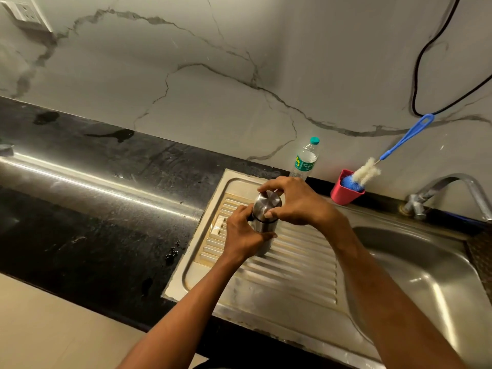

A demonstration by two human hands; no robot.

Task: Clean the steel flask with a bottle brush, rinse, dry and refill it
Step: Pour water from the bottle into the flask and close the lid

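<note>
Flask (pixel 262 227) stands mid-frame on the ribbed drainboard (pixel 292 267), left hand (pixel 243 235) gripping its body, right hand (pixel 295 203) clasping its cap (pixel 267 206). Basin (pixel 426 275) lies open at right; brush (pixel 372 169) sits in the cup (pixel 343 194) by the wall.

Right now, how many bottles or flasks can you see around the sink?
2. The steel flask stands on the drainboard, held by both hands. The plastic water bottle stands against the wall behind it.

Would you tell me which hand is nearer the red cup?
Right. The right hand grips the flask cap, closer to the red cup; the left hand sits farther left.
</note>
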